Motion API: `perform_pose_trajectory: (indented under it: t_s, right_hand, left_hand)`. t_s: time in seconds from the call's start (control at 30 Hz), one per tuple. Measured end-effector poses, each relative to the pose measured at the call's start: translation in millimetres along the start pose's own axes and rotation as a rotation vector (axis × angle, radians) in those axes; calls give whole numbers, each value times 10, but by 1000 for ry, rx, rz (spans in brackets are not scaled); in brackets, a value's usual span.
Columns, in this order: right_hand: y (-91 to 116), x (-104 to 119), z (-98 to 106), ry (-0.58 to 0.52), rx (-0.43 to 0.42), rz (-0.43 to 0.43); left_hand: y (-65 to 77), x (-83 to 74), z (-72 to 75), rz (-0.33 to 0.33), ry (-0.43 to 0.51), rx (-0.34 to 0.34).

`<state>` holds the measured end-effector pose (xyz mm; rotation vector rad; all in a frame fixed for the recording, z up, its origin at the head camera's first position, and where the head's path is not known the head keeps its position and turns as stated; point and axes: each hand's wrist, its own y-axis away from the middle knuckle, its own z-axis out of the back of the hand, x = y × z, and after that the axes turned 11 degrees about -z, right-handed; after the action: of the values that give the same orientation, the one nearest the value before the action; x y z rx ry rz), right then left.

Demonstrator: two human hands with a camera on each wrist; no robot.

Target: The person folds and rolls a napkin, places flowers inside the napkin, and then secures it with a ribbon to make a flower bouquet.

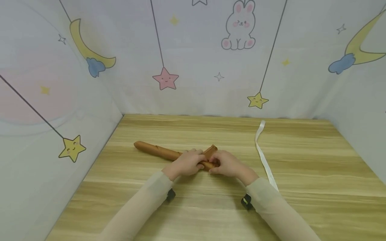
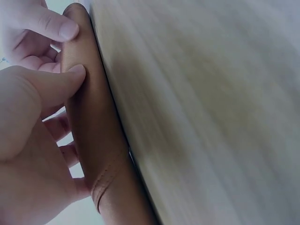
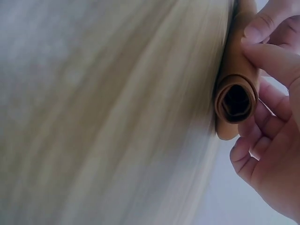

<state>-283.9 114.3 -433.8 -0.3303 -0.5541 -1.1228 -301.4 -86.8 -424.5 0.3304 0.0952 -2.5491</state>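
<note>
A brown leather-like sheet rolled into a long tube (image 1: 158, 151) lies slantwise on the table, its far left end rounded. My left hand (image 1: 187, 163) grips it near the right end, thumb on the near side. Close beside it, my right hand (image 1: 227, 164) pinches the same end between thumb and fingers. A loose flap (image 1: 210, 151) of the sheet sticks up between the hands. In the right wrist view the tube's hollow end (image 3: 236, 103) shows wound layers. A slanted stitched edge (image 2: 105, 180) crosses the tube in the left wrist view.
A white ribbon (image 1: 263, 157) runs down the table right of the hands, its near part passing behind the right sleeve (image 1: 271, 197). Black wrist devices (image 1: 246, 202) show under both forearms. Printed cloth walls (image 1: 193, 97) stand around the wooden tabletop (image 1: 208, 214).
</note>
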Motion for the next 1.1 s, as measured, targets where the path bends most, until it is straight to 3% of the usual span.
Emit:
perform_pose_trajectory:
  t_s: [0.27, 0.43, 0.63, 0.9, 1.1]
  right_hand:
    - [-6, -10, 11, 38, 53, 11]
    - [3, -2, 15, -10, 82, -46]
    - [3, 31, -5, -51, 26, -82]
    - [-17, 63, -19, 74, -16, -10]
    - [-12, 59, -7, 124, -17, 74]
  left_hand:
    - [4, 4, -3, 25, 89, 8]
    - [10, -11, -8, 4, 42, 1]
    - [8, -7, -28, 4, 14, -14]
    - [-33, 27, -16, -11, 64, 1]
    - [-46, 74, -9, -27, 226, -9]
